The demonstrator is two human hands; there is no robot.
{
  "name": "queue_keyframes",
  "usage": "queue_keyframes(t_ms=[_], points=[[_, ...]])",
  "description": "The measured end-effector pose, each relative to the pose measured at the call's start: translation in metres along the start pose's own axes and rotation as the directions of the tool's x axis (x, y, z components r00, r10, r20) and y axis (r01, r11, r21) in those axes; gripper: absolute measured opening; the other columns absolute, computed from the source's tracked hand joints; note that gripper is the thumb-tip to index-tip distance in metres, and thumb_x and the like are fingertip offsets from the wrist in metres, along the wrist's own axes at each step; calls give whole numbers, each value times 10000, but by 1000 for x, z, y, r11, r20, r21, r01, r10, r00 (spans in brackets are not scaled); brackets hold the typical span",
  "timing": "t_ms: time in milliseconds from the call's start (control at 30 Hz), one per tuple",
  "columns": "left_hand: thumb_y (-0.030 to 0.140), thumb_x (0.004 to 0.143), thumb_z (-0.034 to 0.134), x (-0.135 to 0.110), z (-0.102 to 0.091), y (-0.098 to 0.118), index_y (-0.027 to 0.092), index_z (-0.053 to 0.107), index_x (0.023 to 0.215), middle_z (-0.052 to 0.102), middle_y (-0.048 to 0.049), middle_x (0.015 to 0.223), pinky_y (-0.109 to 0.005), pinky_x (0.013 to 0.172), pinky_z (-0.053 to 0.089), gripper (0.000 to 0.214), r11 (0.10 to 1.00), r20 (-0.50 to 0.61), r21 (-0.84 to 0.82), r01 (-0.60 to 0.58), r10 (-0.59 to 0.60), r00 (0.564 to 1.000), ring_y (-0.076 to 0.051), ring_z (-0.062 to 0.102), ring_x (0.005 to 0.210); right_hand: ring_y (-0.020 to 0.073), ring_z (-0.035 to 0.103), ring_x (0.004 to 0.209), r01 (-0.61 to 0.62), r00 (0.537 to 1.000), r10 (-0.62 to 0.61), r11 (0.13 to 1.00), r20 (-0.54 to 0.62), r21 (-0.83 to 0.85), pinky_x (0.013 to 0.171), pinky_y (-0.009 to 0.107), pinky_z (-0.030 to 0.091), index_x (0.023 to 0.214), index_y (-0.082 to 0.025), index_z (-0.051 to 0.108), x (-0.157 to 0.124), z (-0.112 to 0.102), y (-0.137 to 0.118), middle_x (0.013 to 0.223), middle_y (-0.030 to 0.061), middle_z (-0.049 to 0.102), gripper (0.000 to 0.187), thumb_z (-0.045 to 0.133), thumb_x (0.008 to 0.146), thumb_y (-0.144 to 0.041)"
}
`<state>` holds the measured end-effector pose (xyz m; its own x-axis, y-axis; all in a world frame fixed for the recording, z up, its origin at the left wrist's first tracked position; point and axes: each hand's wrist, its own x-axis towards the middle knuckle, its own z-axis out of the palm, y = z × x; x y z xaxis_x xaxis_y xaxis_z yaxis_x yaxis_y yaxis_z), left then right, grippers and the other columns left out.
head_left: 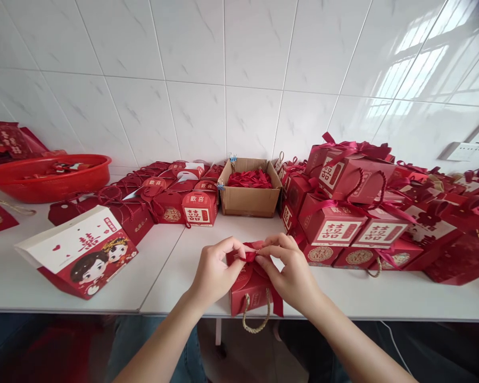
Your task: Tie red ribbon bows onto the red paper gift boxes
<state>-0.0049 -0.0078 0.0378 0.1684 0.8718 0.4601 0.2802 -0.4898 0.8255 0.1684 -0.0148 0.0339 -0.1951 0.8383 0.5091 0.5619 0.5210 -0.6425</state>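
A small red gift box [249,298] with a twisted rope handle [256,329] stands at the table's front edge between my hands. Over its top, my left hand [219,266] pinches a dark red ribbon [249,256] between thumb and forefinger. From the other side my right hand [285,266] pinches the same ribbon close by, fingertips nearly meeting. One ribbon tail [278,306] hangs down the box's right side. My right hand covers part of the box top, so the exact shape of the ribbon's knot or loop cannot be made out.
Behind stands an open cardboard box [247,205] of red ribbons. Stacked ribboned gift boxes [339,226] rise on the right, more red boxes [183,207] lie left of centre. A white-and-red box [91,255] and a red basin [59,183] are at left; a tiled wall is behind.
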Motion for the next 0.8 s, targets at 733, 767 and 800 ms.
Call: queue_keyframes(t_ms=[733,767,800], points=[[272,853,591,4,-8,-5,205,527,911,628,-19,863,-311,814,475,109,992,5,-10,125,-125,992,-179,617,882,270,336,1388,-329,944,238,740,230,586,1082,428,353,753,-188,684,-7,20,0,1365,134,500,381,568,855,-536],[295,866,577,0,-10,-4,205,546,890,617,-25,877,-326,848,457,98,993,-13,33,115,-115,993,-190,601,915,271,333,1389,-338,941,252,745,226,575,1086,432,345,755,-189,686,-8,21,-1,1380,132,488,384,566,854,-540],[313,873,567,-3,-12,-3,203,572,860,610,-33,891,-339,872,442,111,991,-13,84,103,-103,995,-201,588,941,272,333,1388,-344,939,262,752,223,562,1089,436,337,761,-191,689,-9,22,-2,1387,130,482,386,563,853,-544]])
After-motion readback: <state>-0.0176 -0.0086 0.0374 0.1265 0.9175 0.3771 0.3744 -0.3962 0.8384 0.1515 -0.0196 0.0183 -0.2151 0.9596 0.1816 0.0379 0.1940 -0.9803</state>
